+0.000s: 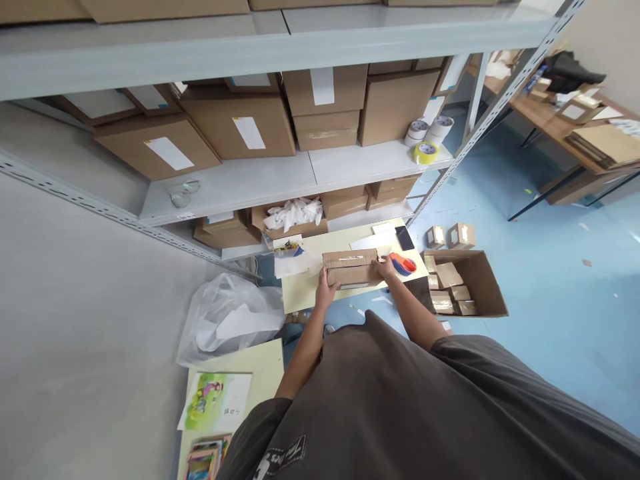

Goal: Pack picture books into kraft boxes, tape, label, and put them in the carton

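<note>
A brown cardboard box (354, 274) lies on the small pale yellow table (297, 293), with a seam between flaps running along its top. My left hand (326, 291) grips its left end, thumb up along the side. At the right end, my right hand (385, 268) is closed around the box's corner; some of its fingers are hidden. Just right of that hand sits an orange and blue tape dispenser (403, 264). Behind the box are white paper (373, 241) and a dark phone (405, 238). A printed sheet (290, 257) lies to the left.
A metal shelf (350, 160) with cartons and tape rolls (425, 153) rises beyond the table. An open carton (493, 287) of small boxes stands on the floor at right. At left are a clear plastic bag (200, 307) and a picture book (215, 401).
</note>
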`<state>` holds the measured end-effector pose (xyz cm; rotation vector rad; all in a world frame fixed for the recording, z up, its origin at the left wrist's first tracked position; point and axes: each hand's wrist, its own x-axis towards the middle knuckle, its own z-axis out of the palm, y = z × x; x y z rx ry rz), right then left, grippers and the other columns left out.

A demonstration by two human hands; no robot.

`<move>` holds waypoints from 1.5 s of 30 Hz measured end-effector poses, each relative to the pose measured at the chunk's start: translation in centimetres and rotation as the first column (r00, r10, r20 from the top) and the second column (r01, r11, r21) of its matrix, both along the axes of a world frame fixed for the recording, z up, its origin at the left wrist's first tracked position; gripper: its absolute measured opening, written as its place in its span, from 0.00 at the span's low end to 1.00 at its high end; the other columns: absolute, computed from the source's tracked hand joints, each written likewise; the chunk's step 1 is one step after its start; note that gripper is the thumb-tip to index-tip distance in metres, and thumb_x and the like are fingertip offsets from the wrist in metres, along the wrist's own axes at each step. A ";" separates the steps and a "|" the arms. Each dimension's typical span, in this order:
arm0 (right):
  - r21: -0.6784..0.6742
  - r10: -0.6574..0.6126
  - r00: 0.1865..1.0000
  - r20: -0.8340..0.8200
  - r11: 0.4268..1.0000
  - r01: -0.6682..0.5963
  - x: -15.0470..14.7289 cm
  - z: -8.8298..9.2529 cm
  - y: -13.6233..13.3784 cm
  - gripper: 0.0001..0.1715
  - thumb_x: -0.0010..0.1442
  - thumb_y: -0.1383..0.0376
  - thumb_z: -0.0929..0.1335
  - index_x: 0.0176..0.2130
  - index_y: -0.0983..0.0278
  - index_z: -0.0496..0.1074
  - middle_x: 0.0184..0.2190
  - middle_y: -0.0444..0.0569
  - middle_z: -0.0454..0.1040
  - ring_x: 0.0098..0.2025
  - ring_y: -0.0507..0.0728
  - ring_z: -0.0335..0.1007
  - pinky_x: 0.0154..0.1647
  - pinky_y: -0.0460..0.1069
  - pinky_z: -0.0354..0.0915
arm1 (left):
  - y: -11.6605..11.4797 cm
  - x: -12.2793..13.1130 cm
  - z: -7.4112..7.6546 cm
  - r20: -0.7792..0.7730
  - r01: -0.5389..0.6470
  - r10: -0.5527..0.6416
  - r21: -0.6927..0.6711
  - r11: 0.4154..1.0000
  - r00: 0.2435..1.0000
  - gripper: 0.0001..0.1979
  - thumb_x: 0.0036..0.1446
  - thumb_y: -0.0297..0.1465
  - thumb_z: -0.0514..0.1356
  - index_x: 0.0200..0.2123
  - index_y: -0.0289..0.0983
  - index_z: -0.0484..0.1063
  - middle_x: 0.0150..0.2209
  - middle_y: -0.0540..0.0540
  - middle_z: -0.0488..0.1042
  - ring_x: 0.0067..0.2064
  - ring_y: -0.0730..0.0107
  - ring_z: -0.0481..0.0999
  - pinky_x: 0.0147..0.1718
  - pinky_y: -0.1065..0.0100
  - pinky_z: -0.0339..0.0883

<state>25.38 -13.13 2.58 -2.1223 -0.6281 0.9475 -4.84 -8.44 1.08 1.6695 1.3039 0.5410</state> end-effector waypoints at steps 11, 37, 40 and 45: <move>-0.167 0.103 0.991 0.085 0.982 -0.088 -1.5 -1.4 0.4 0.25 0.71 0.49 0.63 0.50 0.61 0.81 0.47 0.57 0.84 0.52 0.66 0.79 0.57 0.55 0.69 | 3.9 1.3 0.8 -0.150 0.093 -0.107 -0.098 0.991 0.983 0.67 0.49 0.49 0.77 0.80 0.38 0.41 0.79 0.29 0.47 0.76 0.38 0.59 0.69 0.50 0.61; 0.083 0.265 0.853 0.450 0.939 -0.335 14.8 3.2 -4.4 0.39 0.67 0.63 0.68 0.74 0.60 0.63 0.68 0.59 0.70 0.69 0.68 0.65 0.72 0.60 0.59 | 3.3 2.2 2.5 -0.431 0.110 -0.133 -0.077 0.991 0.892 0.52 0.61 0.53 0.66 0.79 0.42 0.49 0.80 0.37 0.46 0.80 0.49 0.49 0.73 0.50 0.55; 0.007 0.278 0.875 0.396 0.952 -0.305 17.9 0.9 -6.1 0.35 0.67 0.64 0.68 0.71 0.62 0.67 0.66 0.60 0.72 0.66 0.68 0.68 0.69 0.58 0.63 | 2.6 3.1 2.8 -0.475 0.083 -0.116 -0.089 0.993 0.872 0.55 0.57 0.50 0.71 0.79 0.42 0.49 0.81 0.38 0.43 0.79 0.49 0.50 0.74 0.52 0.53; -0.113 0.474 0.833 0.286 0.880 -0.462 19.1 -3.1 -7.0 0.27 0.65 0.66 0.70 0.62 0.65 0.75 0.60 0.59 0.78 0.59 0.64 0.74 0.63 0.52 0.66 | 2.0 4.7 3.2 -0.489 0.013 -0.058 -0.095 0.995 0.870 0.56 0.55 0.44 0.75 0.78 0.40 0.50 0.80 0.38 0.46 0.79 0.51 0.50 0.75 0.57 0.50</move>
